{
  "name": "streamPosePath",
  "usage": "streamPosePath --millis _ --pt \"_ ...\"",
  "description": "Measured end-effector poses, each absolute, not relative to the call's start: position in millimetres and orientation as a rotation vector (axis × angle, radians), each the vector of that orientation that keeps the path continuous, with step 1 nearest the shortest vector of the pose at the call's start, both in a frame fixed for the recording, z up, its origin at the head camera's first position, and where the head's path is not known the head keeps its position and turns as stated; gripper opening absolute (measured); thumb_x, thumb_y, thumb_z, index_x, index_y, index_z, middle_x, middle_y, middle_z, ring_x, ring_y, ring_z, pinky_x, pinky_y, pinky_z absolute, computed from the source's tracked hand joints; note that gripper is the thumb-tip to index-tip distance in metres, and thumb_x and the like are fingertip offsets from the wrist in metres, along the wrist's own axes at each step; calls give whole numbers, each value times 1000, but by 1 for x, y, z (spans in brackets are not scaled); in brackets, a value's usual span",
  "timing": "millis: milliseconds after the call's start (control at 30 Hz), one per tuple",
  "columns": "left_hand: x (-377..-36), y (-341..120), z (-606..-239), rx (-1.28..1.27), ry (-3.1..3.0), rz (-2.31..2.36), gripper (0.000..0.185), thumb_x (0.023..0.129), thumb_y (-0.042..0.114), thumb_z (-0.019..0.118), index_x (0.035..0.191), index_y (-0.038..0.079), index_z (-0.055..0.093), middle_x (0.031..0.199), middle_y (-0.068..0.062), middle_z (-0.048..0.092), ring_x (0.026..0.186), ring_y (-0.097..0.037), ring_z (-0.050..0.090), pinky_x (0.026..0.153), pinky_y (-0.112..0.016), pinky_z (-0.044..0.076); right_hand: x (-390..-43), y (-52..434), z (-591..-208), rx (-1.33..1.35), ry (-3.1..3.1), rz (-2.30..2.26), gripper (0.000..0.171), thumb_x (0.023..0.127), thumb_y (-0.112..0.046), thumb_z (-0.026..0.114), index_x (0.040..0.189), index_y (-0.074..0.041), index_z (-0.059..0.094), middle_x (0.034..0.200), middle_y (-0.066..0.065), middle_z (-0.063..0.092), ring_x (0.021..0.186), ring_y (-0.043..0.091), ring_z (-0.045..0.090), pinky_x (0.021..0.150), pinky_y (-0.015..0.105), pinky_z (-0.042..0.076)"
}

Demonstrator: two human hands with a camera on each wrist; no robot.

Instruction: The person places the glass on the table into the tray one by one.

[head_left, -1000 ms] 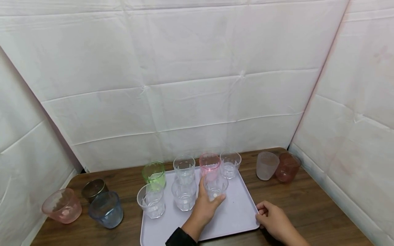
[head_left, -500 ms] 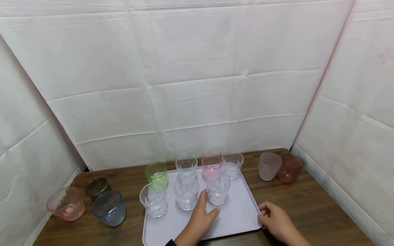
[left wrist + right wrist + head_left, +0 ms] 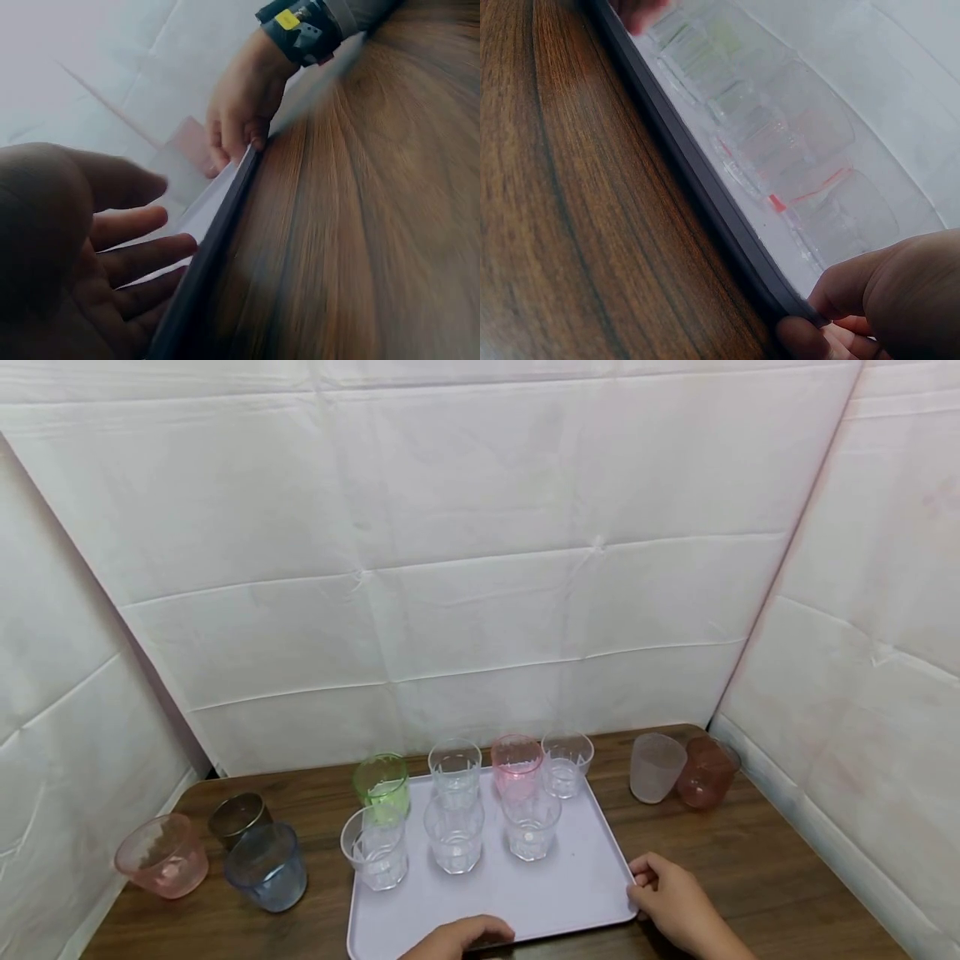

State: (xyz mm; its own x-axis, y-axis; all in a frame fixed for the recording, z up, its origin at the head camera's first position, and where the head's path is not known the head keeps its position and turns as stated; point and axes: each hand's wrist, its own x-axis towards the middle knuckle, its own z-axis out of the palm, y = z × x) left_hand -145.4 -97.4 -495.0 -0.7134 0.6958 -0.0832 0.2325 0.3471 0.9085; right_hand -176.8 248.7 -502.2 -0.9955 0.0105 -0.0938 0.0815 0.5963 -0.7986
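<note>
A pale lilac tray bears several tumblers in two rows. In front stand three clear ones: a left glass, a middle glass and a right glass. Behind them are a green glass, a clear glass, a pink glass and another clear glass. My right hand pinches the tray's near right corner, thumb and fingers on its rim in the right wrist view. By the front edge, my left hand has loosely extended fingers and holds nothing.
On the wooden table left of the tray stand a pink bowl-like glass, a dark brown glass and a blue glass. To the right are a frosted cup and a dark red glass. White cloth walls close off the back and sides.
My left hand has let go of the front right clear glass and drawn back to the tray's near edge. The glass stays on the tray. My right hand keeps its grip on the corner.
</note>
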Motion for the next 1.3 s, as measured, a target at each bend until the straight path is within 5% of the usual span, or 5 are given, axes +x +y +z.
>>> streamPosePath --millis 133,400,667,867,1300 --pt "-143 -125 -491 1046 2237 1242 29 96 15 66 121 0 63 116 -7 69 104 6 56 90 -22 49 -177 248 -502 107 2731 -1363 17 83 2 68 100 1 64 80 4 58 64 17 57 57 28 52" --pt "-119 -192 -440 798 2221 1543 20 103 14 56 106 -3 66 89 10 67 78 4 58 65 -22 51 -176 250 -503 96 2730 -1377 16 83 1 67 99 2 63 79 5 58 64 18 58 56 29 52" --pt "-110 -270 -412 605 2519 1710 20 104 1 48 111 0 67 92 4 70 82 -11 66 71 -29 56 -176 251 -503 103 2740 -1367 17 83 1 67 99 1 63 79 5 58 65 18 58 57 29 52" --pt "-110 -325 -421 631 2395 2142 43 103 -12 37 120 13 68 100 2 72 88 -10 69 73 -24 56 -176 251 -504 53 2745 -1369 17 84 1 67 100 2 63 80 5 58 65 17 57 57 28 52" --pt "-113 -387 -470 607 1575 3082 40 104 -11 30 129 2 58 117 -11 71 104 -19 70 84 -26 56 -175 251 -503 0 2740 -1395 17 84 1 66 100 3 62 80 4 58 65 15 57 57 28 53"
